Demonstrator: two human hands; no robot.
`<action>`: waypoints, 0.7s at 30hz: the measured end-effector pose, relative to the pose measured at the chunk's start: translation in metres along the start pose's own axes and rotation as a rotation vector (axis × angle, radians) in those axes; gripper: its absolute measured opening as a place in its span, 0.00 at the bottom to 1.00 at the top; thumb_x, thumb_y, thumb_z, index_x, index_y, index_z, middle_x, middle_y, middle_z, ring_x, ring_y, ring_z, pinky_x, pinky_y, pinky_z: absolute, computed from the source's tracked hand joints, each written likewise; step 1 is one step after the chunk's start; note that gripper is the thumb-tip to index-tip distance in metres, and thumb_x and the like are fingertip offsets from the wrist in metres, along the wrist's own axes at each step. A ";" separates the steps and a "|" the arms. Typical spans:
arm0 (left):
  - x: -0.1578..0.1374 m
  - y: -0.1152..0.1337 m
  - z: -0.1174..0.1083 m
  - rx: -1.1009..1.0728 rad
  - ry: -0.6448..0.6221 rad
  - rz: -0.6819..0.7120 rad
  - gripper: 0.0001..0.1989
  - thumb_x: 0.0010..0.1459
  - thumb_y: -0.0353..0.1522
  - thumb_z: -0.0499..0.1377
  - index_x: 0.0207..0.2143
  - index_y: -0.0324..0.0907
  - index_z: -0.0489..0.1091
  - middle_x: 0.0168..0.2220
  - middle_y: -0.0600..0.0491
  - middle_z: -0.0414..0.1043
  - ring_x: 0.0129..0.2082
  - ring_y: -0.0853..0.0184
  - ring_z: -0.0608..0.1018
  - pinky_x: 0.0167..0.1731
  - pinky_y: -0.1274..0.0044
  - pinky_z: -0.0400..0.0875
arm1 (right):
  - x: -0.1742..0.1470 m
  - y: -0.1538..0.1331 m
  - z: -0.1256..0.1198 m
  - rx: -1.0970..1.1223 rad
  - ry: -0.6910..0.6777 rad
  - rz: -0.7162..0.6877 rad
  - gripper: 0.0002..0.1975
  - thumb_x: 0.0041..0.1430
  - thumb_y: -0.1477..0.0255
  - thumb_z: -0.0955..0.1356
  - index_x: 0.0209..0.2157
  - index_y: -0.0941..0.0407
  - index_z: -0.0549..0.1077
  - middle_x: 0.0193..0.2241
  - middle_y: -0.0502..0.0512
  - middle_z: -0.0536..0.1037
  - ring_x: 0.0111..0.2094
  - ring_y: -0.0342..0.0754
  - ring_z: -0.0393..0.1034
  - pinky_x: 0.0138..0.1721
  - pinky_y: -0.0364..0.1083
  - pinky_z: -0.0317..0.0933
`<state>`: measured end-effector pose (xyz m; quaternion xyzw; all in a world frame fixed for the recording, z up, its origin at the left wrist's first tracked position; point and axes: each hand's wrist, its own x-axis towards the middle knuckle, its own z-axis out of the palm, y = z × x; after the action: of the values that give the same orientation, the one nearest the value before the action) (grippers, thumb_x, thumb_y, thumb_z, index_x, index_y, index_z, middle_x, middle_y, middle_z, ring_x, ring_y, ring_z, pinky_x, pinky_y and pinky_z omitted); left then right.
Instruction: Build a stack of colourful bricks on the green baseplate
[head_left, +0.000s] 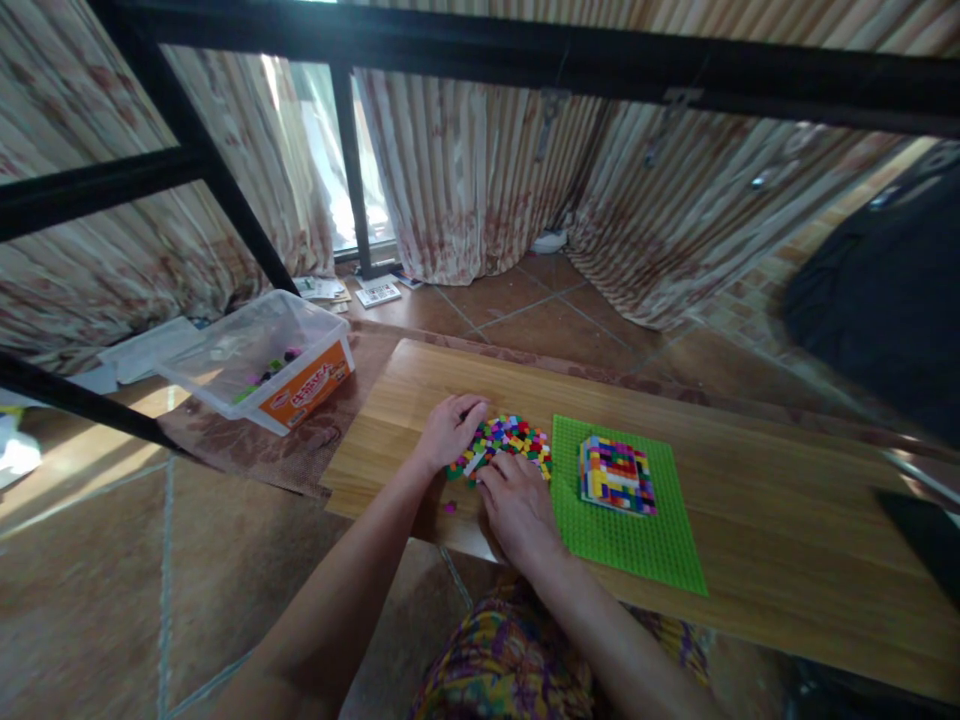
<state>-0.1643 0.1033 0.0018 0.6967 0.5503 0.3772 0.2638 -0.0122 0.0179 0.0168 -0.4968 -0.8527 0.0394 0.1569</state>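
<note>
A pile of small colorful building bricks lies on the wooden table, between and in front of my hands. My left hand rests against the pile's left side, fingers loosely stretched and nothing visible in them. Bent over the near side of the pile is my right hand, its fingers apart and touching the bricks. A white brick sits between the two hands. To the right, a multicolored brick structure stands on a green baseplate. One magenta brick lies apart, near the table's front edge.
Left of the wooden table, a clear plastic bin with an orange label holds some bricks on the floor mat. A black metal frame crosses overhead. Striped curtains hang behind. A dark object lies at the table's right.
</note>
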 end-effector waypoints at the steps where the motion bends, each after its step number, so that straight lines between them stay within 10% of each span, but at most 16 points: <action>1: 0.000 0.000 0.000 -0.001 -0.003 -0.001 0.18 0.65 0.40 0.49 0.43 0.43 0.77 0.35 0.52 0.80 0.41 0.64 0.79 0.47 0.73 0.71 | 0.001 -0.001 0.000 -0.014 -0.004 -0.004 0.07 0.63 0.76 0.65 0.36 0.54 0.75 0.37 0.57 0.75 0.40 0.53 0.63 0.41 0.50 0.57; 21: 0.007 -0.008 0.000 -0.022 -0.002 -0.017 0.23 0.63 0.45 0.48 0.41 0.41 0.77 0.33 0.50 0.79 0.35 0.64 0.79 0.41 0.74 0.72 | 0.003 -0.005 0.019 -0.048 0.045 -0.061 0.07 0.62 0.81 0.65 0.38 0.59 0.74 0.37 0.58 0.74 0.42 0.51 0.65 0.44 0.48 0.62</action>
<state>-0.1679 0.1121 -0.0025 0.6894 0.5517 0.3803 0.2751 -0.0239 0.0198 0.0007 -0.4749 -0.8644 0.0031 0.1650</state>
